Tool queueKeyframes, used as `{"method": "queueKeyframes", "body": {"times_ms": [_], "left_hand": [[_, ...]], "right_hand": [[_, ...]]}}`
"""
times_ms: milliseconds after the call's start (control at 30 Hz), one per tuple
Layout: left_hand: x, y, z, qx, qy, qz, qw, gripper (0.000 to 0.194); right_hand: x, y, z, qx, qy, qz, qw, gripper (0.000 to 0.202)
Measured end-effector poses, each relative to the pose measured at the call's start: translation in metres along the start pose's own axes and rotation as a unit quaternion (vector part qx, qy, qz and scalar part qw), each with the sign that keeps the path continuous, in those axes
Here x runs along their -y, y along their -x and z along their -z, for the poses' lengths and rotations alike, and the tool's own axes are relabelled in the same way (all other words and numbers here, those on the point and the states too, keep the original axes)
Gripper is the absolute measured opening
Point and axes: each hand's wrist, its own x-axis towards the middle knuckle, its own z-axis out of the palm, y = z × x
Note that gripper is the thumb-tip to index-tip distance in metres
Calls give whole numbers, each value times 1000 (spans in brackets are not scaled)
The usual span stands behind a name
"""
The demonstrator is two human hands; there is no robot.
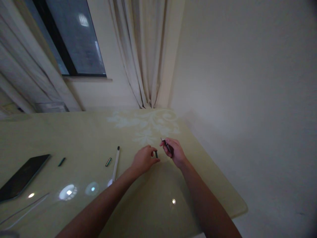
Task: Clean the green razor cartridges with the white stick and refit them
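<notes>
Above the right part of the glossy table [153, 205], my left hand [143, 160] pinches a short dark piece [156, 154] upright between thumb and fingers. It looks like a pen cap, though it is too small to be sure. A little to the right, my right hand [176, 152] is closed around a dark pen [167, 145], its thin tip pointing up and to the left. The two hands are close but apart. Part of the pen is hidden by my fingers.
Left of my hands lie a white stick with a dark end [116, 163], a small dark striped piece [108, 162] and another small dark piece [61, 161]. A black tablet [22, 177] and a thin cable [27, 210] are farther left. A wall [247, 115] borders the table's right side.
</notes>
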Motion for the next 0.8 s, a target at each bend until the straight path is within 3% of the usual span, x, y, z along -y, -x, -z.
{"method": "queueKeyframes", "body": {"times_ms": [167, 300, 467, 700, 800], "left_hand": [[-27, -47, -23, 65, -24, 46, 996, 34], [-37, -62, -29, 92, -19, 75, 993, 37], [-33, -58, -32, 91, -1, 78, 993, 38], [-32, -50, -40, 47, 29, 58, 997, 36], [-25, -38, -31, 20, 51, 21, 998, 60]], "right_hand": [[-2, -9, 19, -50, -13, 20, 998, 43], [-4, -13, 23, -70, -14, 23, 997, 43], [-5, -12, 18, -69, -15, 22, 997, 44], [-12, -10, 12, -64, -9, 18, 998, 46], [-14, -10, 10, -61, -2, 16, 998, 47]]}}
